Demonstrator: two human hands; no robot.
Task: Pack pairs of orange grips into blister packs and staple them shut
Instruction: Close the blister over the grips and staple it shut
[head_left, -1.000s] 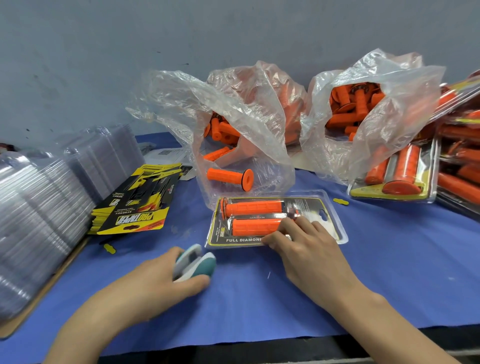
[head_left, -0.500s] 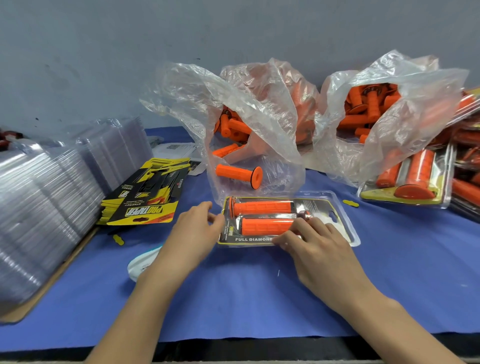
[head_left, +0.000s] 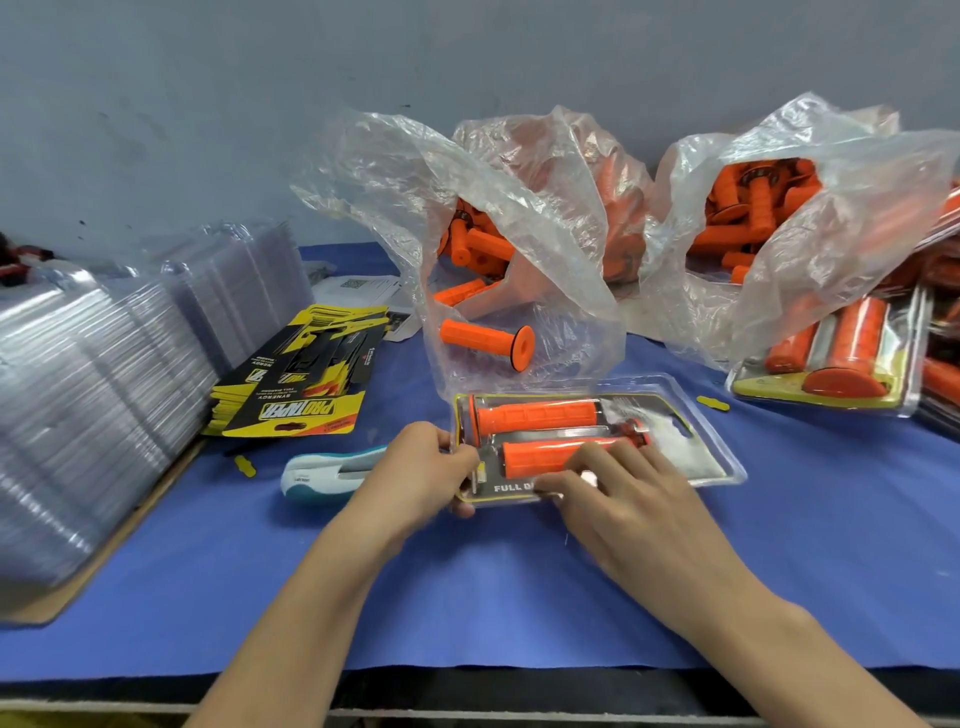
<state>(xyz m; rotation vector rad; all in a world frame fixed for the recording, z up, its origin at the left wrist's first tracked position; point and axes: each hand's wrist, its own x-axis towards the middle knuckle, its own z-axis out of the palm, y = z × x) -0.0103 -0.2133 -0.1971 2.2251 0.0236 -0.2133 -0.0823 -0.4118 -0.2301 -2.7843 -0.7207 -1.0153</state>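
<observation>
Blister pack: on worktop, two orange grips inside.
Left hand: pinches its left edge.
Right hand: spread, pressing its front.
Stapler: lying left of the pack.

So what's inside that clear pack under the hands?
Two orange grips lie side by side in the blister pack on a printed card. The right hand covers part of the nearer grip and most of the card's lettering.

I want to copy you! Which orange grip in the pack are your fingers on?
The near grip, closest to you: the right hand lays its fingers over it. The far grip behind it has no hand on it.
</observation>
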